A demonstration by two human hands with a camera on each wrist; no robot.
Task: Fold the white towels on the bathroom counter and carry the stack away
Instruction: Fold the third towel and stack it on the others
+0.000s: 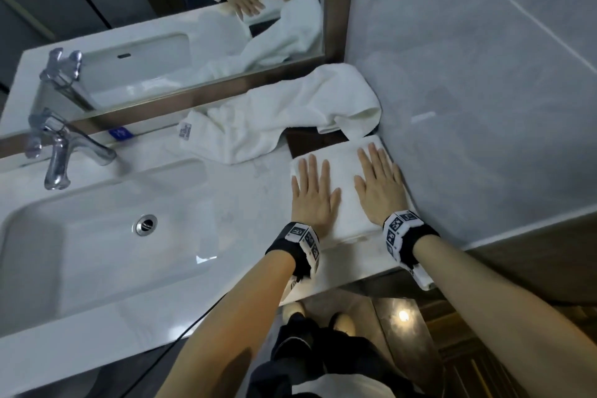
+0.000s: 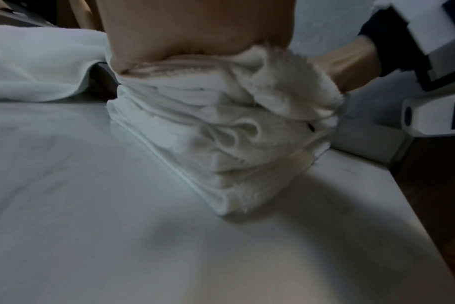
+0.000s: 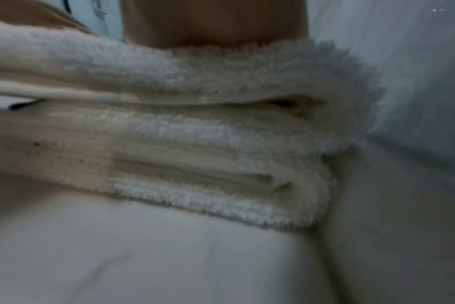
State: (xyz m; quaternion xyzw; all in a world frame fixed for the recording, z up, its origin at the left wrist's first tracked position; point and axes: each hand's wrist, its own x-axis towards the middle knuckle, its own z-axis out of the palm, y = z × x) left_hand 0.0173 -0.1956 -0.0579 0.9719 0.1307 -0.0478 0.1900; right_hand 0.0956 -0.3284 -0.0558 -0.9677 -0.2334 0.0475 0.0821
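Observation:
A folded white towel stack (image 1: 347, 181) lies on the white counter (image 1: 245, 203) beside the right wall. My left hand (image 1: 313, 194) presses flat on its left half, fingers straight. My right hand (image 1: 378, 184) lies flat on its right half, close to the wall. The left wrist view shows the stack's layered corner (image 2: 221, 144) under my palm (image 2: 195, 30). In the right wrist view the fluffy folded edges (image 3: 195, 133) fill the frame under my palm (image 3: 213, 22). An unfolded white towel (image 1: 277, 119) sprawls behind the stack, along the mirror.
A sink basin (image 1: 97, 236) with a chrome tap (image 1: 61, 149) takes the counter's left part. The mirror (image 1: 161, 26) runs along the back, and a grey tiled wall (image 1: 484, 74) closes the right side. A dark patch (image 1: 316, 140) shows between the two towels. The counter's front edge is near my wrists.

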